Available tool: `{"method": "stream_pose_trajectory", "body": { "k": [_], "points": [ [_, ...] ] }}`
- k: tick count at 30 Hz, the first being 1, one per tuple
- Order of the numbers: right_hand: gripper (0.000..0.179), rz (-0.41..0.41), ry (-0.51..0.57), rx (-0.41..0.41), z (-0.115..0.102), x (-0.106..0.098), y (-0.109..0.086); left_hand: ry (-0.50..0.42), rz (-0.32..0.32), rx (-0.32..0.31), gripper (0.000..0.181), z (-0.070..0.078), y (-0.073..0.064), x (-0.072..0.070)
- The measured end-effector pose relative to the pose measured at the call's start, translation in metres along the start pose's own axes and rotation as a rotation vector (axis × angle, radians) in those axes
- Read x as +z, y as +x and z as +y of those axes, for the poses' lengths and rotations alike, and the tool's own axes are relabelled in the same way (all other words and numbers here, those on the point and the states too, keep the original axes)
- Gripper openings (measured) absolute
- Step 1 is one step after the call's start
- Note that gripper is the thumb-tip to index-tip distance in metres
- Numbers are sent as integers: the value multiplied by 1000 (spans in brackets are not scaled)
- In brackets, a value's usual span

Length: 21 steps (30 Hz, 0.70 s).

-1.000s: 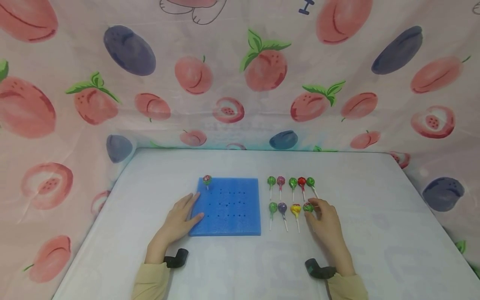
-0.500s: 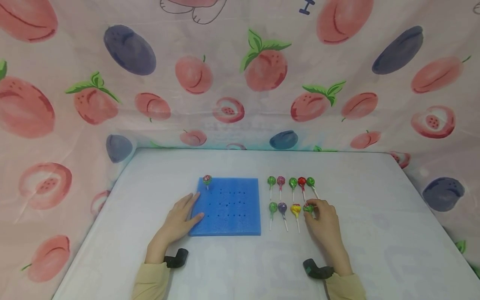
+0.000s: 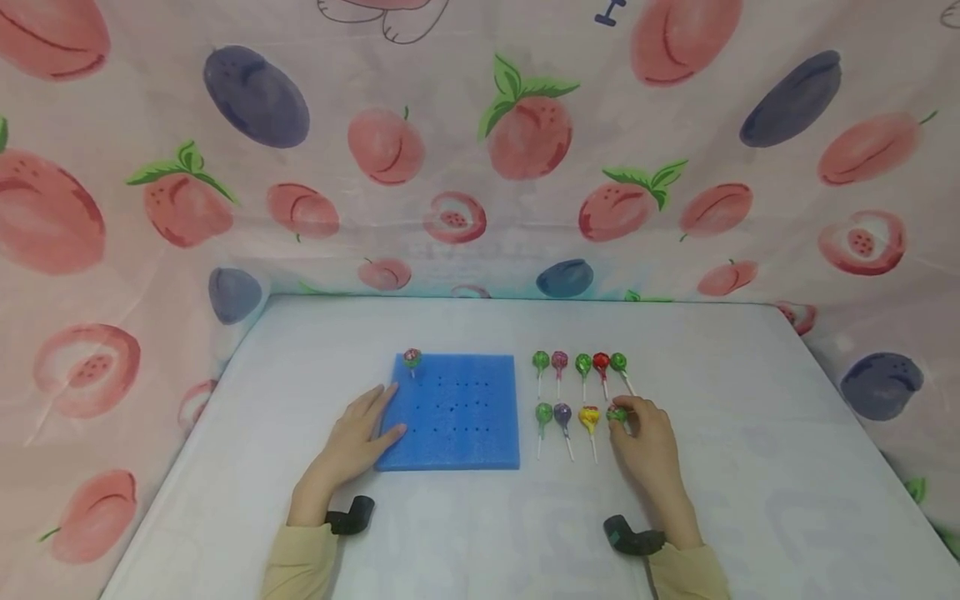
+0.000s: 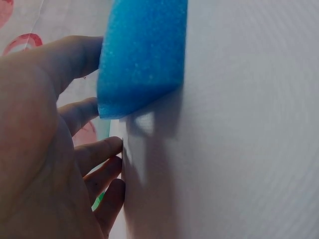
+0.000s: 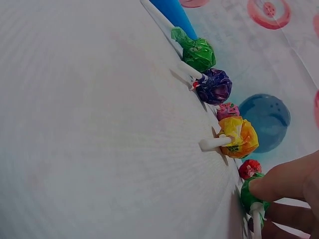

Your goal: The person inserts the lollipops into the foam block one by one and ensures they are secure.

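My left hand [image 3: 356, 437] rests at the left edge of a blue foam board [image 3: 498, 450] with rows of small holes, its fingers spread and the thumb lying on the top face. In the left wrist view the thumb and index finger touch the foam's side [image 4: 142, 55]. One lollipop [image 3: 412, 358] with a red and green wrapper stands upright in the board's far left corner. Over on the right, my right hand [image 3: 651, 437] pinches the wrapped head of a green lollipop [image 3: 617, 414] at the right end of the nearer row. Its white stick [image 5: 256, 221] shows in the right wrist view.
Left of the pinched one lie a yellow lollipop [image 3: 589, 417], a purple lollipop [image 3: 563, 415] and a light green lollipop [image 3: 543, 414]. A farther row holds several more, including a red lollipop [image 3: 602, 362]. A fruit-print cloth [image 3: 450, 167] hangs behind the white table [image 3: 450, 533].
My right hand and wrist have shifted very slightly left at the green lollipop. The left hand stays on the foam board, and the head view has tilted a little.
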State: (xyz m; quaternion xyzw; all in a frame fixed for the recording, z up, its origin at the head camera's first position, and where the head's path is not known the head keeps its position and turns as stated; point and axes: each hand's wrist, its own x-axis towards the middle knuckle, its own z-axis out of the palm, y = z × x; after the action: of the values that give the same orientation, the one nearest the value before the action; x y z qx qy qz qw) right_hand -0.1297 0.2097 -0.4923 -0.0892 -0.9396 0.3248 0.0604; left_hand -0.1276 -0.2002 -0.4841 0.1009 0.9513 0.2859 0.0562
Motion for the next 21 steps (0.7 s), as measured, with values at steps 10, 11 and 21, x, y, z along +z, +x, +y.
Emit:
{"method": "stream_pose_trajectory", "body": {
  "k": [10, 11, 21],
  "points": [
    [32, 23, 56, 29, -1, 0, 0, -17, -8, -1, 68, 0, -1, -1],
    [32, 24, 64, 28, -1, 0, 0, -16, -7, -2, 68, 0, -1, -1],
    [31, 25, 141, 15, -6, -4, -3, -17, -4, 0, 69, -2, 1, 2]
  ]
}}
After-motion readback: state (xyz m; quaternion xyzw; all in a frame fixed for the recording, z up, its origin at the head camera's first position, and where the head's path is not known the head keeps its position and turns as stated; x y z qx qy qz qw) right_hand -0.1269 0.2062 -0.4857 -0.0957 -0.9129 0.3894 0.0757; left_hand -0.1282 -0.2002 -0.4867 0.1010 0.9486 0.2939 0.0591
